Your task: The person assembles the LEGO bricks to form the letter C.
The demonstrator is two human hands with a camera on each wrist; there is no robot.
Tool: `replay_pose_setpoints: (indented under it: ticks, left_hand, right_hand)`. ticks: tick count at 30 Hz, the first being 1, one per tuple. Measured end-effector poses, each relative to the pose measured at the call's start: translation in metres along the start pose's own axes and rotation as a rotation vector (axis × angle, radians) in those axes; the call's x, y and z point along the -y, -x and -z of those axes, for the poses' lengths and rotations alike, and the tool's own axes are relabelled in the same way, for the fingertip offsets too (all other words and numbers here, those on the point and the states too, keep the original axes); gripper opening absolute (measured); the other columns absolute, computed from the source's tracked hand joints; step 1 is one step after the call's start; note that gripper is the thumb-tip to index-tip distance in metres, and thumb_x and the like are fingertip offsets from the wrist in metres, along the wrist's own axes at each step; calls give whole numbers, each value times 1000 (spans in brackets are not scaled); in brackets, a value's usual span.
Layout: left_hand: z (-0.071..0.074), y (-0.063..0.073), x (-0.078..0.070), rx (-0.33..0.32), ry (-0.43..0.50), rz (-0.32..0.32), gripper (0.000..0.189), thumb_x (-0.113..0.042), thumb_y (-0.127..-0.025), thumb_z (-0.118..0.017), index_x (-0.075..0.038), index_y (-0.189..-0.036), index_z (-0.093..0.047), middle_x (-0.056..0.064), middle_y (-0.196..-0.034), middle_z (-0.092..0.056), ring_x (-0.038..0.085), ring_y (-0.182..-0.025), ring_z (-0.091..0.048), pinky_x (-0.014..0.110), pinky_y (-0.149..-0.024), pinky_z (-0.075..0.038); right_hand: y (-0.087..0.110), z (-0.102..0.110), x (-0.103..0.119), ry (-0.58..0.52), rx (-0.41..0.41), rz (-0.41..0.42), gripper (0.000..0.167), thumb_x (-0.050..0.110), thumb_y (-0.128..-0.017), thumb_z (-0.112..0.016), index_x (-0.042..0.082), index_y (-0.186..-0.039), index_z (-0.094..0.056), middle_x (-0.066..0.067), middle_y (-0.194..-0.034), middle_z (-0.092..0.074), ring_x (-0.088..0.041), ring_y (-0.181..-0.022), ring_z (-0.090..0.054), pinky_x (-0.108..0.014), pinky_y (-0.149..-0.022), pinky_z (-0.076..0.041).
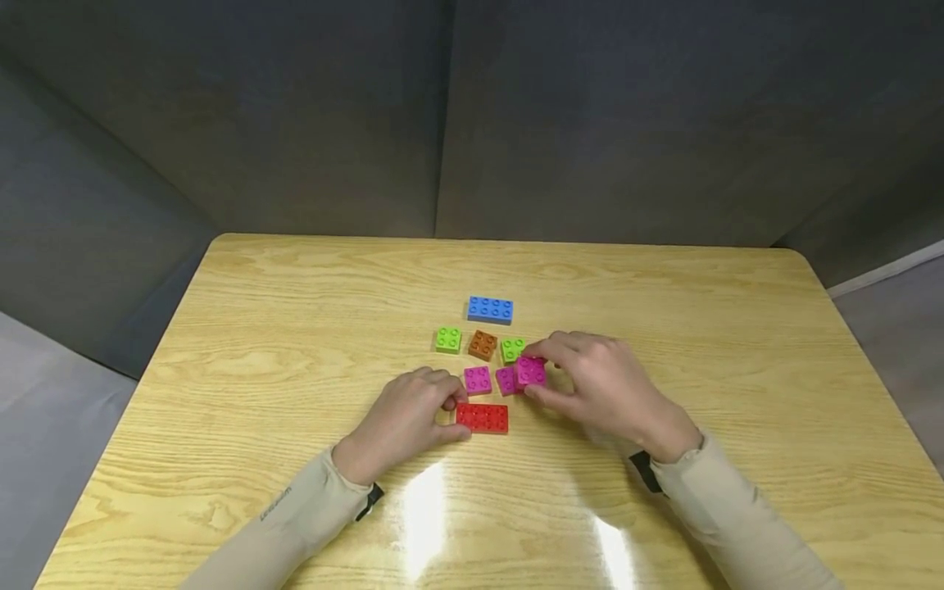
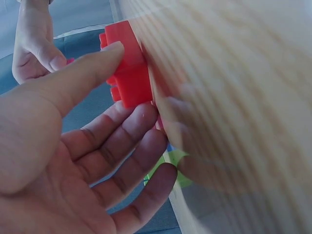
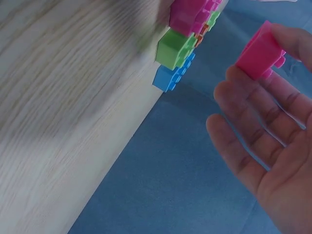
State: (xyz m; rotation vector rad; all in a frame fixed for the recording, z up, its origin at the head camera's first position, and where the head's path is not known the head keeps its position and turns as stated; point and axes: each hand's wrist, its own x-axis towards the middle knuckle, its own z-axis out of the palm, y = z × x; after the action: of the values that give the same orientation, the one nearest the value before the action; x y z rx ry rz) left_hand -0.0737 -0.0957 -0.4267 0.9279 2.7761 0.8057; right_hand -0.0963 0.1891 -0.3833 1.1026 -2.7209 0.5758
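Pink brick (image 1: 531,371) is pinched by the right hand (image 1: 601,385), raised off the tabletop (image 1: 295,328). Red brick (image 1: 483,418) is pinched at one end by the left hand (image 1: 406,414). Magenta brick (image 1: 505,381) could be knocked if pink is lowered carelessly.

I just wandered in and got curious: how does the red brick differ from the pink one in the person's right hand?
The red brick is oblong with eight studs; the pink brick is squarish with four. The red brick sits on the table, pinched by the left hand; the pink brick is held off it by the right hand. Both have their studs facing up.
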Motion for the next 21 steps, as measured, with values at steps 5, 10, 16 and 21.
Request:
replay_pose_setpoints:
  ticks: [5, 10, 16, 21]
  left_hand:
    - [1, 0, -1, 1, 3, 0, 35, -27, -83, -98, -8, -100, -75, -4, -89, -68, 15, -85, -61, 33, -77, -53]
    - [1, 0, -1, 1, -2, -6, 35, -27, -83, -98, -8, -101, -75, -3, -89, -68, 15, -85, -61, 33, -78, -54]
    - [2, 0, -1, 9, -3, -6, 35, -28, -83, -98, -8, -101, -75, -3, -90, -68, 15, -85, -61, 33, -78, -54]
    - [3, -1, -1, 13, -5, -5, 35, -28, -84, -98, -8, -102, -75, -3, -90, -68, 15, -85, -61, 33, -77, -53]
  right_hand:
    - [1, -1, 2, -4, 1, 14, 39, 29, -91, -91, 5, -118, -77, -7, -103, -79, -22, -83, -75, -44, -77, -64]
    - [3, -4, 5, -11, 11, 14, 39, 30, -91, -91, 5, -117, -77, -6, -103, -79, -22, -83, -75, -44, -77, -64]
    - [3, -7, 8, -17, 20, 14, 38, 29, -91, -90, 6, -118, -78, -5, -101, -79, -18, -79, -71, -44, -76, -64]
    - [6, -10, 11, -18, 33, 15, 42, 30, -91, -90, 8, -124, -78, -1, -96, -76, -8, -70, -57, -41, -73, -62]
